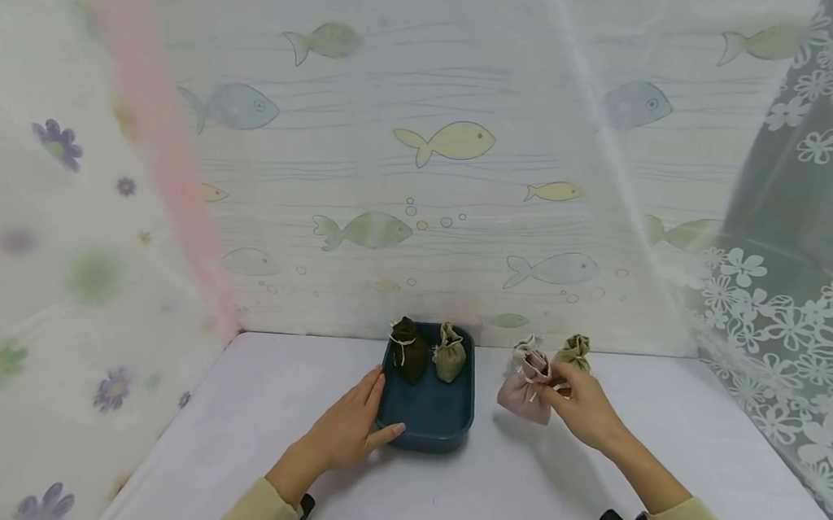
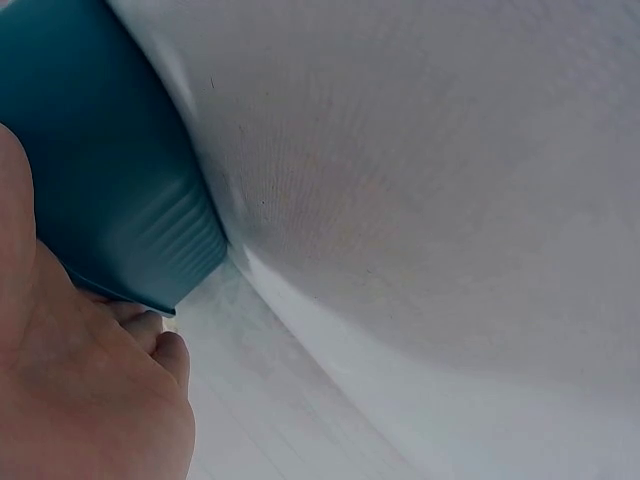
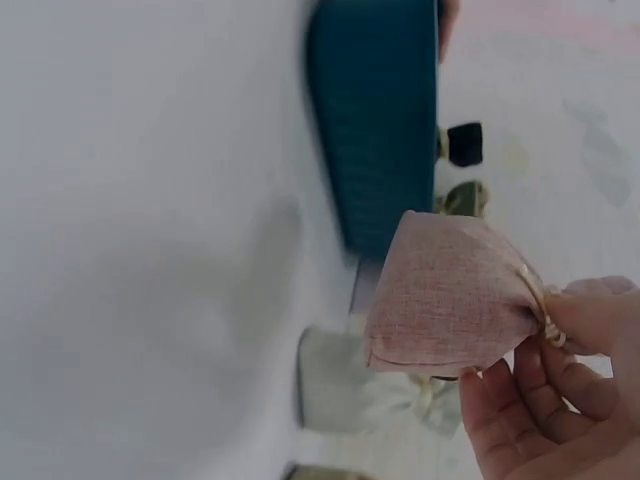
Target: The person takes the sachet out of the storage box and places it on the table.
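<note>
A pink drawstring pouch hangs above the table, its tied neck pinched by my right hand. In the right wrist view the pouch is tilted, with the thumb and fingers at its cord. My left hand rests against the left side of a dark blue tray, fingers extended along the wall and thumb over the near rim. Inside the tray, toward its far end, stand a dark brown pouch and an olive-green pouch. The left wrist view shows the palm beside the tray's outer wall.
Behind the right hand stand a pale grey-green pouch and another olive pouch, both partly hidden. A white cloth covers the table. A fish-print curtain hangs along the back edge, with flowered sheets on both sides.
</note>
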`<state>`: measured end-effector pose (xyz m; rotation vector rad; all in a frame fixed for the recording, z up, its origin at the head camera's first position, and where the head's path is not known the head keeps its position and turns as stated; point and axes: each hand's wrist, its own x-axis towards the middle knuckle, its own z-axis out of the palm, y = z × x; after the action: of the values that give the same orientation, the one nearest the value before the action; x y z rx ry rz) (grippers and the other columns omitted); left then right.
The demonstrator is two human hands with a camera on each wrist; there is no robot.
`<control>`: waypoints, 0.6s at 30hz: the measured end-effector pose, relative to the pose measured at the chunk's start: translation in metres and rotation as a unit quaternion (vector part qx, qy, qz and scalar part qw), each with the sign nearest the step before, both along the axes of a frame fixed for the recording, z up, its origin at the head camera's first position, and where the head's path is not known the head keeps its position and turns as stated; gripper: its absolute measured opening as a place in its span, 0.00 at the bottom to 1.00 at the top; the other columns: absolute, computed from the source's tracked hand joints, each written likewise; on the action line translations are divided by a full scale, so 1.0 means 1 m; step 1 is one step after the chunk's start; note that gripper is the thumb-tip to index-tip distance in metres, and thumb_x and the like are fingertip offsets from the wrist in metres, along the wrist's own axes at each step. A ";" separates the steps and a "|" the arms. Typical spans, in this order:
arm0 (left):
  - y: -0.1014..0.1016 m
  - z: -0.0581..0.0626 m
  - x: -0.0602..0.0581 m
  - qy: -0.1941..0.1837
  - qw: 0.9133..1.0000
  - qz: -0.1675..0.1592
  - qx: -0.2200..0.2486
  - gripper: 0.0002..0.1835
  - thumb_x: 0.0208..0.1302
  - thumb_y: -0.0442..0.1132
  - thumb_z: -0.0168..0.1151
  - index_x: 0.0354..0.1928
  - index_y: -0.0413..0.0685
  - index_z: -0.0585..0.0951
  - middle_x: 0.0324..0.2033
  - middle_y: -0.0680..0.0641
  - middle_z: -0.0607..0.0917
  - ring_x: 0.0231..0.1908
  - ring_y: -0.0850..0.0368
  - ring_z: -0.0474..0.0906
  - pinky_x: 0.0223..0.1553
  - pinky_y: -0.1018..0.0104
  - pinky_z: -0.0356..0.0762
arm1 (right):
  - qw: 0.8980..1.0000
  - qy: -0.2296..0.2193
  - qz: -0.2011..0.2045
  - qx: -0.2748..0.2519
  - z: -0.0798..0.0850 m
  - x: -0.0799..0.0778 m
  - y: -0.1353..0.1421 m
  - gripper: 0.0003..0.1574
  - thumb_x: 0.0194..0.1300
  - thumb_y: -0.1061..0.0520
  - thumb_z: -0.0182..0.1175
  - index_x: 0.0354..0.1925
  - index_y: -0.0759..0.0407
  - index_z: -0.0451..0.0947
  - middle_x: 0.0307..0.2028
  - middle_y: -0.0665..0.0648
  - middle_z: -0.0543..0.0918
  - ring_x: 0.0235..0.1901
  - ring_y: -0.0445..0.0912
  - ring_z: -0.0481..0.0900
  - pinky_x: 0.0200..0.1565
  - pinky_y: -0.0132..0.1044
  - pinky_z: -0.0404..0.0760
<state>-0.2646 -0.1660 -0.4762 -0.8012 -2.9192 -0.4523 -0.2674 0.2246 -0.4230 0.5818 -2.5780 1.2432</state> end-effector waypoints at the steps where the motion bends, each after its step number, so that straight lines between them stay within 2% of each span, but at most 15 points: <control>1: 0.000 0.001 0.001 0.000 1.000 -0.001 0.003 0.54 0.74 0.71 0.46 0.77 0.27 0.54 0.79 0.31 0.51 0.78 0.38 0.51 0.74 0.43 0.57 | 1.000 -0.003 -0.006 0.004 -0.001 0.000 0.005 0.12 0.72 0.65 0.62 0.51 0.70 0.80 0.43 0.58 0.84 0.45 0.52 0.82 0.45 0.38 0.84; 5: 0.001 0.003 0.002 -0.006 1.000 0.003 -0.001 0.54 0.74 0.71 0.44 0.78 0.27 0.52 0.79 0.32 0.50 0.78 0.39 0.50 0.75 0.44 0.57 | 0.999 -0.014 -0.029 0.015 -0.005 -0.004 0.023 0.14 0.72 0.65 0.61 0.52 0.72 0.78 0.43 0.61 0.84 0.46 0.55 0.83 0.45 0.39 0.85; 12: -0.001 0.001 0.000 -0.009 1.000 0.006 0.001 0.55 0.73 0.74 0.42 0.78 0.29 0.52 0.80 0.35 0.48 0.79 0.41 0.49 0.75 0.45 0.55 | 0.997 -0.023 -0.064 0.039 -0.016 -0.020 0.049 0.16 0.72 0.65 0.60 0.53 0.77 0.77 0.43 0.64 0.84 0.47 0.58 0.82 0.46 0.43 0.85; 18: 0.000 -0.001 0.000 0.000 1.000 -0.001 0.010 0.55 0.73 0.73 0.43 0.77 0.27 0.53 0.79 0.33 0.50 0.78 0.38 0.51 0.74 0.42 0.58 | 0.996 -0.032 -0.071 0.051 -0.023 -0.033 0.061 0.14 0.73 0.63 0.60 0.48 0.77 0.78 0.40 0.65 0.85 0.45 0.61 0.84 0.43 0.45 0.84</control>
<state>-0.2647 -0.1664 -0.4774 -0.8008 -2.9087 -0.4815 -0.3003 0.2858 -0.4460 0.3754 -2.6947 1.1086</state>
